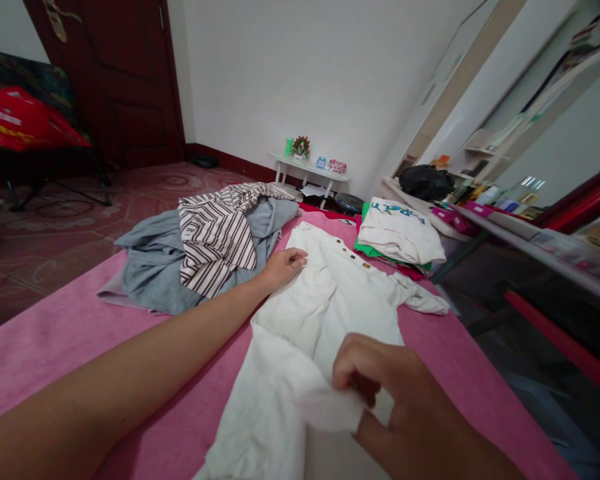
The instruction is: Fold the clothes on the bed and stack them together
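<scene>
Head — white shirt (300, 303) in right hand (397, 393).

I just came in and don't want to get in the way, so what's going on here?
A person is handling a white shirt spread on a pink cover. The right hand pinches a blurred bit of it nearest the camera, while the left hand rests at its left edge. Beyond the left arm lies a striped garment on grey clothing; a folded stack sits at the far right.
</scene>
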{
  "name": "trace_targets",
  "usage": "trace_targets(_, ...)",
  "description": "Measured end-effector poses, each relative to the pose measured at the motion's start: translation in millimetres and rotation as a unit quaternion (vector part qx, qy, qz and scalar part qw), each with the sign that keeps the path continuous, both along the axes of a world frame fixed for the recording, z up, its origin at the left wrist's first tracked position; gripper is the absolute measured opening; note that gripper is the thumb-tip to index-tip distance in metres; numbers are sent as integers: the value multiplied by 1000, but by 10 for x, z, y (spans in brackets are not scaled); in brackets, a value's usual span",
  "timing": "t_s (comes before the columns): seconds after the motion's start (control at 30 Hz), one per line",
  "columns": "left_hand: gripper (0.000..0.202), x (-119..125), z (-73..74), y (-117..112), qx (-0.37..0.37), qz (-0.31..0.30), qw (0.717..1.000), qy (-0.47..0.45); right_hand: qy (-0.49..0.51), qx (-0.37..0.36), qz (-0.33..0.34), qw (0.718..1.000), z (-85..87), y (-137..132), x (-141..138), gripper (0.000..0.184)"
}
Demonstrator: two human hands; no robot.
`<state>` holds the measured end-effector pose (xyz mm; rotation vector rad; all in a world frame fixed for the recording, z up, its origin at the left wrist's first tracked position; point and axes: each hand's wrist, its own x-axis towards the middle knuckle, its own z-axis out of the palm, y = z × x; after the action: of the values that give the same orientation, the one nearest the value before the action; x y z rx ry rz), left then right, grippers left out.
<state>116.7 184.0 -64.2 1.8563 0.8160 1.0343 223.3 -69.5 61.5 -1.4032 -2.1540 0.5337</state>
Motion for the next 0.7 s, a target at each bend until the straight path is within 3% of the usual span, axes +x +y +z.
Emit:
trace_targets(0.07, 27, 4, 5, -7, 16, 8, 1000, 14, -5, -85, 150, 985, 139, -36, 28, 29)
trace_targets(0.13, 27, -1, 22, -20, 46, 25, 998, 32, -9, -159, 196, 968, 175, 24, 84, 29)
trace_targets(0.2, 31, -12, 41, -39, 77, 40, 995, 53, -11, -161, 108, 981, 95, 176, 157, 27)
trace_targets(0.3, 34, -24, 61, -76, 106, 47, 990, 80, -10, -69, -19, 997, -198, 466, 248, 28)
trace_targets(0.4, 35, -16, 84, -91, 121, 56, 984, 119, 13, -25, -8, 1000, -547, 640, 267, 37)
trace_targets(0.5, 38, 36, 137, -23, 113, 58, 979, 161, 11, 4, 7, 1000, -777, 645, 239, 37)
trace_targets(0.7, 45, 321, 267, 354, 30, 28, 984, 176, 18, 89, 38, 995, -844, 596, 260, 31)
